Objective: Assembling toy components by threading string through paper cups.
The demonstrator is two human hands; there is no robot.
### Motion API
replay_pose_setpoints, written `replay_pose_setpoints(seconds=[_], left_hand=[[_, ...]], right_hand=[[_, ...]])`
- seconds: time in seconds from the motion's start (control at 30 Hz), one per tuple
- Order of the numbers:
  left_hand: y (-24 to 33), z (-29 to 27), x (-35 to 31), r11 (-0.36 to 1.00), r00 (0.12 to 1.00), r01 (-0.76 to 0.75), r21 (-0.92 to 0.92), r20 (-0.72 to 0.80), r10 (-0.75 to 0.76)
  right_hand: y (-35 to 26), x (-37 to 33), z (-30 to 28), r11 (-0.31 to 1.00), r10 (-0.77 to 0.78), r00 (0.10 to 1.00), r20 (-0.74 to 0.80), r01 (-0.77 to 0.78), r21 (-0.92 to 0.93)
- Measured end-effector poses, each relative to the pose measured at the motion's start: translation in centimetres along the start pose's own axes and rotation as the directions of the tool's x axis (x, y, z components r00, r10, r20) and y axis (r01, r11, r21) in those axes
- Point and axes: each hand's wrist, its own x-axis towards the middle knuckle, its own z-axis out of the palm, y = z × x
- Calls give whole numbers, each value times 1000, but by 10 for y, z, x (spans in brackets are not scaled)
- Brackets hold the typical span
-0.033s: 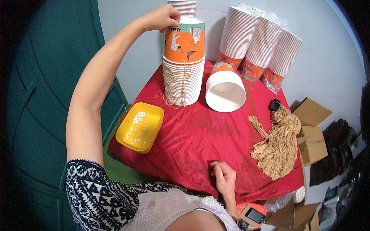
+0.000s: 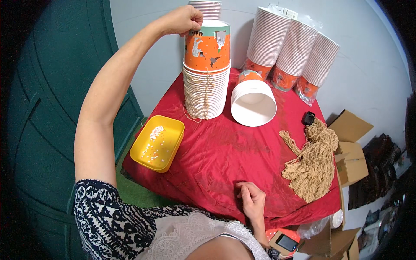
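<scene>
My left hand (image 2: 185, 21) is closed with its fingertips at the upper edge of an orange paper bucket (image 2: 207, 52) with a green band and animal pictures. That bucket tops a tall nested stack of white-rimmed buckets (image 2: 216, 93), rims below and printed body above. Thin tan strings (image 2: 201, 91) hang down the stack's front. My right hand (image 2: 252, 198) rests near the table's front edge, fingers curled in, with nothing seen in it. Right of the stack, another bucket (image 2: 253, 108) lies on its side, its white inside facing me. A yellow tub (image 2: 167, 160) holds small white bits.
A red cloth (image 2: 225, 160) covers the table. A bundle of tan strings (image 2: 314, 164) lies at the right beside a small black object (image 2: 308, 118). Wrapped bucket stacks (image 2: 268, 39) stand at the back right. Cardboard boxes (image 2: 352, 158) stand beyond the right edge, a phone (image 2: 287, 242) below it.
</scene>
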Motion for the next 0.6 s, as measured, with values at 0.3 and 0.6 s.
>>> replay_pose_setpoints(seconds=[0.3, 0.6], left_hand=[[8, -2, 0, 998, 999, 49, 44, 14, -50], [-11, 1, 6, 1000, 1000, 23, -11, 22, -23]], right_hand=[[5, -1, 0, 1000, -8, 1000, 19, 8, 3], [-2, 1, 0, 1000, 28, 999, 17, -29, 7]])
